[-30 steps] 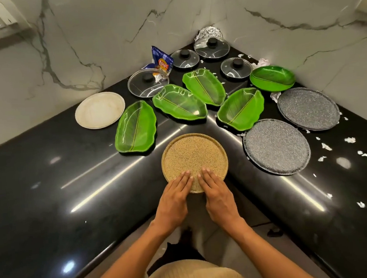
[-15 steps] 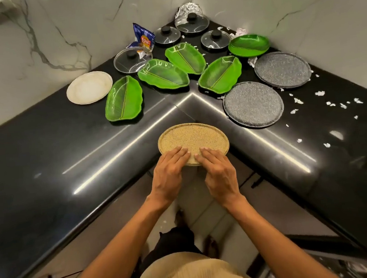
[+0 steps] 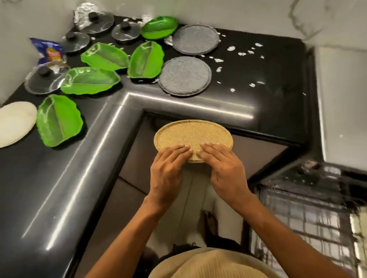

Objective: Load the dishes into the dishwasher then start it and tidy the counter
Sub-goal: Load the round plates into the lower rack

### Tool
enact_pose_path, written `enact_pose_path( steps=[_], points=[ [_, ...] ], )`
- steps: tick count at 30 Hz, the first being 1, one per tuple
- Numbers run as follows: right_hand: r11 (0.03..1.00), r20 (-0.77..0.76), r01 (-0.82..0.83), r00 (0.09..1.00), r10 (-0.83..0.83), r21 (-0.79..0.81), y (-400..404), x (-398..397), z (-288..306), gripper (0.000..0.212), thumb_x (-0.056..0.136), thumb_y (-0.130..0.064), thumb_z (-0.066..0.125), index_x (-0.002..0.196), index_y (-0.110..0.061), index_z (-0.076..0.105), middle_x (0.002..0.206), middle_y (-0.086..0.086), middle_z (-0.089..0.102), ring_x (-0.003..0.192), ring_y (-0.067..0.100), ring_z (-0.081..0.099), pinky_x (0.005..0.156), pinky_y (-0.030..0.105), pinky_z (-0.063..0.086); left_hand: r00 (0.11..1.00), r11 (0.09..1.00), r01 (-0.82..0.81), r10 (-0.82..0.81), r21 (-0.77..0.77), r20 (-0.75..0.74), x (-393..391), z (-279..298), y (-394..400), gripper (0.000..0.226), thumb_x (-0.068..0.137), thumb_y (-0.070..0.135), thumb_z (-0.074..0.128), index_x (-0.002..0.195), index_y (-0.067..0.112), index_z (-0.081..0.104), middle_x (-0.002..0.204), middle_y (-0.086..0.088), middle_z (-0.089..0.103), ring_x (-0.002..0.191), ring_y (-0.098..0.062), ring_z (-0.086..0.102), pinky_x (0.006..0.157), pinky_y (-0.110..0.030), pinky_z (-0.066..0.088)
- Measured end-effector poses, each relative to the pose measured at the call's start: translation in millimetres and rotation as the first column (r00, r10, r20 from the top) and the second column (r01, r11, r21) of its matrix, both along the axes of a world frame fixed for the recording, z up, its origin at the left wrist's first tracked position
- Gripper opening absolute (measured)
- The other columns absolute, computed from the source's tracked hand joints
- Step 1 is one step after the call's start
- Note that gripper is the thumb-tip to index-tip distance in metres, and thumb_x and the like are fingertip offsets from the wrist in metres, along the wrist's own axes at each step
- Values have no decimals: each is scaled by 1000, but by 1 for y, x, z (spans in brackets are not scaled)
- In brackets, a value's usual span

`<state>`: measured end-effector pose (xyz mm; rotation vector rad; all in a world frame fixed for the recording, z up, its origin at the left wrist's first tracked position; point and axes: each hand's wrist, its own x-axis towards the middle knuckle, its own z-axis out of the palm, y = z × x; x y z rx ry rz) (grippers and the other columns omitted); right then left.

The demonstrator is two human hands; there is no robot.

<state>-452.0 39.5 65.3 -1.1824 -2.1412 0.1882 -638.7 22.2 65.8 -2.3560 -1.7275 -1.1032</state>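
While both hands carry the tan speckled plate (image 3: 193,138) clear of the desk edge, the step in hand looks like the first loading trip — one dish off the desk (image 3: 49,196), bound for the dishwasher. The left hand (image 3: 167,174) and right hand (image 3: 224,169) lie side by side at the plate's six o'clock rim, fingers spread flat over its top face; the thumbs are hidden beneath, so the grip reads as clamped on that near rim, with most of the plate jutting away toward twelve o'clock. At four o'clock from the hands a wire dishwasher rack (image 3: 308,216) shows, blurred, so the next move likely calls for a turn that way, tipping the plate on edge for a slot. Farther off, at ten to twelve o'clock, the rest waits on the desk: a white plate (image 3: 7,124), four green leaf-shaped dishes (image 3: 58,120), two grey plates (image 3: 184,76), glass lids (image 3: 42,79) and a snack packet (image 3: 48,51) — with white scraps (image 3: 232,48) scattered at one o'clock.
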Motion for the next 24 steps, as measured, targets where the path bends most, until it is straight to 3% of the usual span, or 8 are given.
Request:
enact_pose_path(
  steps=[3, 6, 13, 16, 20, 24],
  points=[
    [991, 21, 129, 992, -128, -43, -40, 19, -5, 47, 81, 10, 57, 122, -7, 72, 130, 10, 67, 126, 23, 60, 111, 42, 44, 987, 986, 163, -163, -28, 7, 16, -6, -10, 28, 93, 2, 56, 114, 9, 74, 118, -5, 72, 117, -21, 64, 98, -40, 48],
    [963, 57, 257, 966, -253, -79, -80, 39, -14, 39, 89, 2, 53, 122, -7, 72, 129, 9, 68, 124, 24, 62, 111, 40, 44, 952, 950, 307, -307, -52, -3, 37, -14, -24, 31, 92, 4, 52, 112, 9, 75, 116, -4, 73, 114, -21, 66, 100, -38, 48],
    [822, 68, 554, 832, -550, -134, -165, 87, -35, 38, 87, 0, 51, 117, -5, 74, 119, 11, 73, 113, 26, 68, 99, 42, 53, 804, 800, 589, -594, -115, -15, 111, -36, -48, 32, 80, -5, 62, 103, 12, 78, 106, -1, 76, 102, -18, 69, 97, -31, 47],
    [749, 64, 644, 763, -643, -154, -192, 106, -36, 41, 84, -2, 45, 113, -3, 74, 112, 11, 74, 105, 26, 70, 93, 38, 56, 727, 715, 668, -686, -206, -22, 145, -43, -53, 39, 76, -6, 53, 101, 13, 77, 102, 0, 76, 97, -19, 69, 89, -36, 53],
    [643, 114, 721, 684, -721, -260, -211, 138, -51, 44, 76, 8, 64, 117, -4, 72, 109, 10, 75, 98, 27, 71, 84, 35, 57, 639, 616, 732, -769, -292, -20, 195, -49, -56, 44, 75, -2, 42, 98, 12, 77, 98, -1, 75, 94, -22, 69, 86, -37, 54],
    [551, 155, 756, 628, -762, -353, -222, 176, -67, 50, 71, 10, 71, 117, -8, 71, 106, 7, 76, 91, 27, 71, 71, 34, 59, 543, 518, 767, -838, -379, -47, 250, -63, -53, 41, 71, -10, 54, 98, 11, 77, 98, -2, 76, 97, -24, 70, 90, -40, 55]
  ],
)
